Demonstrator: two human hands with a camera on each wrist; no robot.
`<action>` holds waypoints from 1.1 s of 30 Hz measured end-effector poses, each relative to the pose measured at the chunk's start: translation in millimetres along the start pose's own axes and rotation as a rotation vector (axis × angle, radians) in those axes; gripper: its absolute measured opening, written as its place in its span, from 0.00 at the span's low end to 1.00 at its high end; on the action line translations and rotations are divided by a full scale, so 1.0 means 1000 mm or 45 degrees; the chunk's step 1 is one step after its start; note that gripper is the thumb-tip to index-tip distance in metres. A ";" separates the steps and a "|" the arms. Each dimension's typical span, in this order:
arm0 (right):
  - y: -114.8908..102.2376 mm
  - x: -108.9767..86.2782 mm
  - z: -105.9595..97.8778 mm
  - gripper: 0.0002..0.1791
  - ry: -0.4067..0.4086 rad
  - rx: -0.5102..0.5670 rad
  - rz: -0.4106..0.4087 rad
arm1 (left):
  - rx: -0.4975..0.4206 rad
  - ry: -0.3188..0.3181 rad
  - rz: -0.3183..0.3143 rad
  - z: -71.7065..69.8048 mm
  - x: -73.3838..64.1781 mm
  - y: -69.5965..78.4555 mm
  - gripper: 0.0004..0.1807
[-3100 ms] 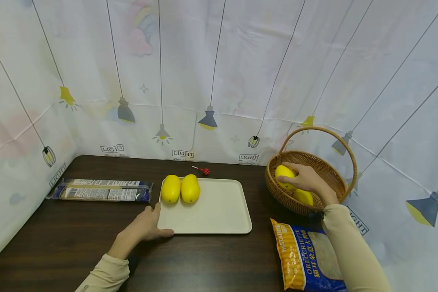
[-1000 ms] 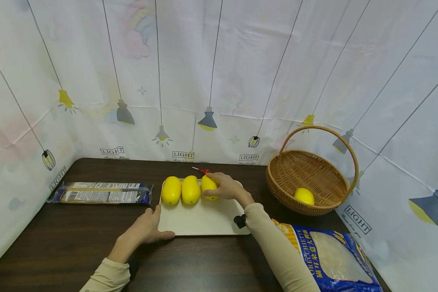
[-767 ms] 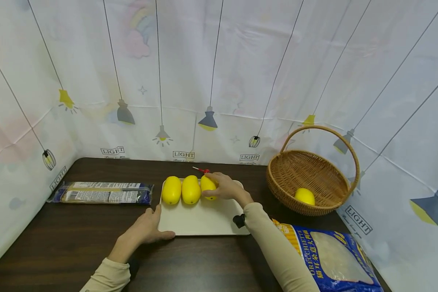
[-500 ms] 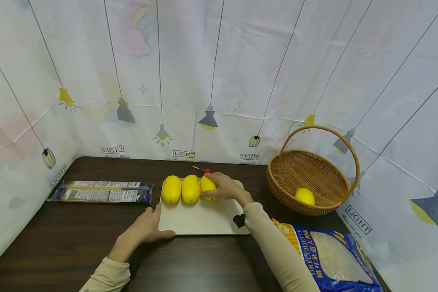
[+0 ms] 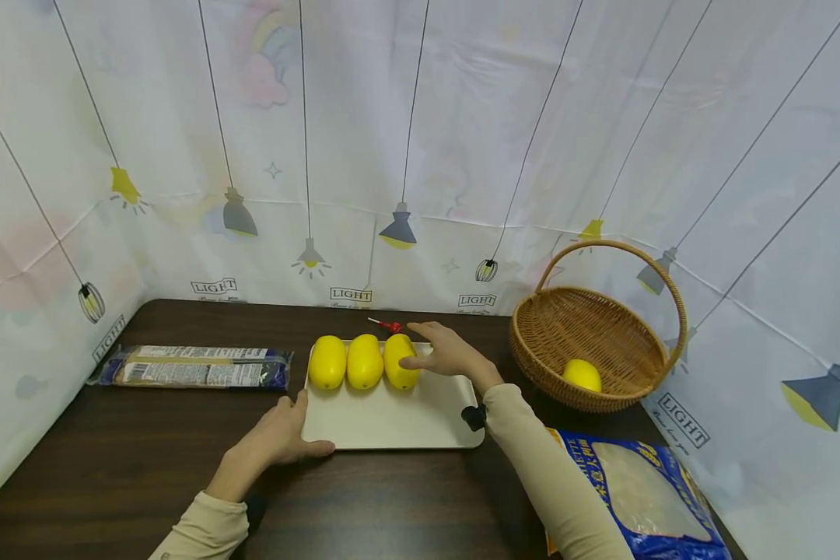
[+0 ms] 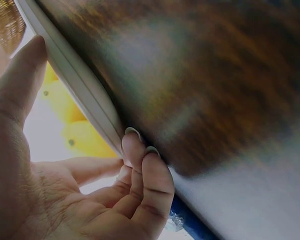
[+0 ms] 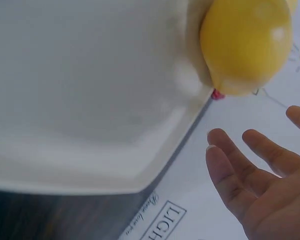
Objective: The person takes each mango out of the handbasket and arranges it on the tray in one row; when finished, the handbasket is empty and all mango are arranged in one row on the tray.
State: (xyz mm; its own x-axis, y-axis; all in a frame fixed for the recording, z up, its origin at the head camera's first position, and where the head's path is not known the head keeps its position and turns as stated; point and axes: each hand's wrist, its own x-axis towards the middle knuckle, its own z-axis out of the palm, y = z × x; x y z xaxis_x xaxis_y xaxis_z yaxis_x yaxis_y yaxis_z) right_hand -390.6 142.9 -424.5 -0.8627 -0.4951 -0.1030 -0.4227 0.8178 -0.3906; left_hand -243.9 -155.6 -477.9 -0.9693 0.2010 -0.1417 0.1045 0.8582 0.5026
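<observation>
Three yellow lemons stand side by side along the back of a cream rectangular tray (image 5: 392, 420): a left lemon (image 5: 327, 362), a middle lemon (image 5: 365, 362) and a right lemon (image 5: 399, 364). My left hand (image 5: 280, 432) grips the tray's front left corner; the left wrist view has the thumb on the rim and the fingers curled at the edge. Fingers spread and holding nothing, my right hand (image 5: 455, 354) hovers just right of the right lemon. In the right wrist view, a gap shows between the hand (image 7: 270, 185) and that lemon (image 7: 247, 45).
A wicker basket (image 5: 581, 319) with a tall handle stands at the right, one lemon (image 5: 582, 375) inside. The blue pasta bag (image 5: 651, 490) lies in front of it, partly behind my right sleeve. A long pasta packet (image 5: 196, 367) lies left; a red lollipop (image 5: 392, 327) lies behind the tray.
My right hand carried a lemon from the basket to the tray, beside the other two. Since half a second ago it has let go and drawn slightly right. The left hand stays put.
</observation>
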 end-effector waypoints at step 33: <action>0.068 -0.089 -0.102 0.49 0.228 0.004 0.085 | 0.016 -0.029 -0.008 -0.003 -0.001 0.003 0.65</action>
State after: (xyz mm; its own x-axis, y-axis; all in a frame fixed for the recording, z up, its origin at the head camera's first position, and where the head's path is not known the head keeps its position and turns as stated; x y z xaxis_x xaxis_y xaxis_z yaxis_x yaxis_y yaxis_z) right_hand -370.9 272.3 -348.0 -0.9245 -0.3797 0.0353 -0.3623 0.8459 -0.3914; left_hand -243.0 -154.5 -473.4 -0.9647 0.2061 -0.1639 0.1015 0.8654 0.4907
